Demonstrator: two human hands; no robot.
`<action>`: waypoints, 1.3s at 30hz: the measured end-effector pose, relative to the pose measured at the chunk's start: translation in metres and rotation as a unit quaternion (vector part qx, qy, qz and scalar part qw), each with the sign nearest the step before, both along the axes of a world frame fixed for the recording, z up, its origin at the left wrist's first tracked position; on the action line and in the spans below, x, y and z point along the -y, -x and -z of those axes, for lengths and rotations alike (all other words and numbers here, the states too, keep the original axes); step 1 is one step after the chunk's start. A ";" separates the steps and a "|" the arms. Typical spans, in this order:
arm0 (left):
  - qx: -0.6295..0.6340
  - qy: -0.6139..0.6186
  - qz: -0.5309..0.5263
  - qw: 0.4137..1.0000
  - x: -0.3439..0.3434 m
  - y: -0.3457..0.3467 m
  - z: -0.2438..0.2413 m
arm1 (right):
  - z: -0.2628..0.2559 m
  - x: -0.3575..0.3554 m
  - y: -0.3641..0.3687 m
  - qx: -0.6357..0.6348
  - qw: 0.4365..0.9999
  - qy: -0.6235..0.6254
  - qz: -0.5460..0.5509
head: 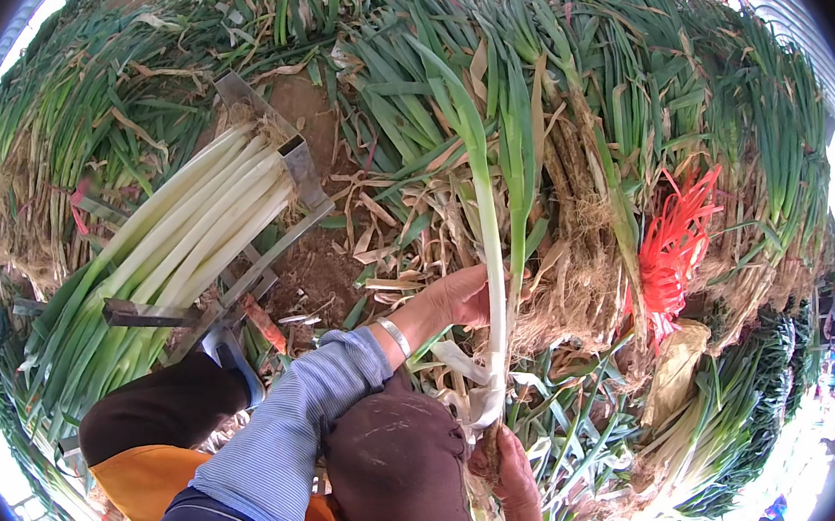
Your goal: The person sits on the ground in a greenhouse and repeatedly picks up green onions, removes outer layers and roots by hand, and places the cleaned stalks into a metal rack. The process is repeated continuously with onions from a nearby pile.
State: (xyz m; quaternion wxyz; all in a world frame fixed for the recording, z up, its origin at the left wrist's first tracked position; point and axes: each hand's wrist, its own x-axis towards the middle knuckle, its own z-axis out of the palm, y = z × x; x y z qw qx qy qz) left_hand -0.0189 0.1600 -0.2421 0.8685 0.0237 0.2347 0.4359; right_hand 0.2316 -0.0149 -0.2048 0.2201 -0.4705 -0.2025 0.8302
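A long green onion (491, 253) stands nearly upright in the picture, its leaves at the top and its roots low by my knee. My left hand (468, 297) is around its stalk at mid-length, partly behind it. Lower down, my right hand (503, 463) grips the brown root end, where pale outer skin hangs peeled back. A second, greener stalk (521, 198) runs beside it, close to my left fingers. To the left, a bundle of cleaned green onions (191, 222) lies slanted in a metal rack (301, 170), roots against its upper plate.
Heaped untrimmed green onions (619, 83) spread across the far side and right. A bunch of red plastic ties (676, 243) lies on the right. Dry leaves litter the soil (317, 270) in the middle. A red-brown object (265, 324) lies beside the rack's bar.
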 end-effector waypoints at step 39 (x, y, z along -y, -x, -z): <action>-0.103 0.008 -0.103 0.989 0.003 0.038 -0.019 | -0.008 -0.032 0.050 0.242 0.926 -0.268 -0.111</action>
